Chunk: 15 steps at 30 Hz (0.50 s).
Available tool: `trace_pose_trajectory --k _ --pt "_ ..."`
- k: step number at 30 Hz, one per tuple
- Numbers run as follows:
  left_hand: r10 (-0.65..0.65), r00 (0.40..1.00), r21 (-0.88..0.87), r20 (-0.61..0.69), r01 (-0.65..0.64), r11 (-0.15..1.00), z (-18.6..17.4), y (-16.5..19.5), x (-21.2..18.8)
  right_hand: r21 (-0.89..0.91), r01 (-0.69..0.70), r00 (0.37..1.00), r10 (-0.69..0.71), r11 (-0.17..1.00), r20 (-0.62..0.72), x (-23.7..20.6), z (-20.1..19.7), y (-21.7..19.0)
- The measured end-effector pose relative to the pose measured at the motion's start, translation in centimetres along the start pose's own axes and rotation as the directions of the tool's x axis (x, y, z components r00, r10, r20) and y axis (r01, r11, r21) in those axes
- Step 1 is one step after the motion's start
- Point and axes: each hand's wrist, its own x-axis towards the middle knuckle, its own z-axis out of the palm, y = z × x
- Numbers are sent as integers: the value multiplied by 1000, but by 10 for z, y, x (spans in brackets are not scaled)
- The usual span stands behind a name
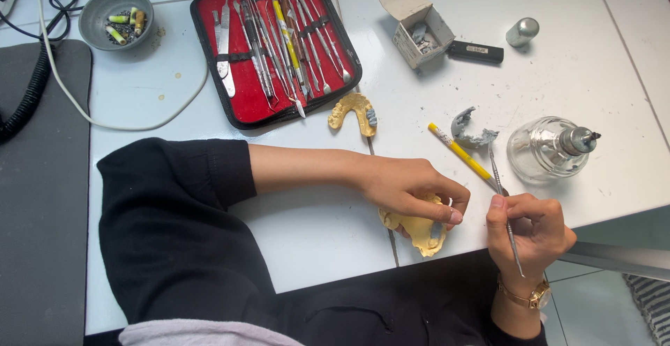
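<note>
Near the bottom edge of the white desk [314, 234], the left hand [408, 187] is closed over a yellow dental cast [419, 231], pressing it down. Just right, the right hand [534, 229] pinches a thin metal instrument [504, 206]. Further up lie a yellow-handled tool [460, 152] and a glass spirit lamp [548, 149]. At upper centre is an open red instrument case [276, 46]; right of it, a small open grey-white cardboard box [417, 21]. Free desk remains at lower centre.

Dental lab bench, white tiled top. Upper centre: open red instrument case [276, 46] of metal hand tools. Centre: yellow plaster jaw cast [354, 112]. Right: glass spirit burner [548, 149] and grey wax scraps [471, 131].
</note>
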Motion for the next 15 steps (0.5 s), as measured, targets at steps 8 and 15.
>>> trace_pose_trajectory --k 8,15 --pt "-83 996 41 21 82 996 2 -3 5 -3 0 1000 0 1000 6 0 -4 2" --pt "-259 964 34 61 257 966 13 27 13 -46 11 1000 -12 999 -16 2 -23 -21"
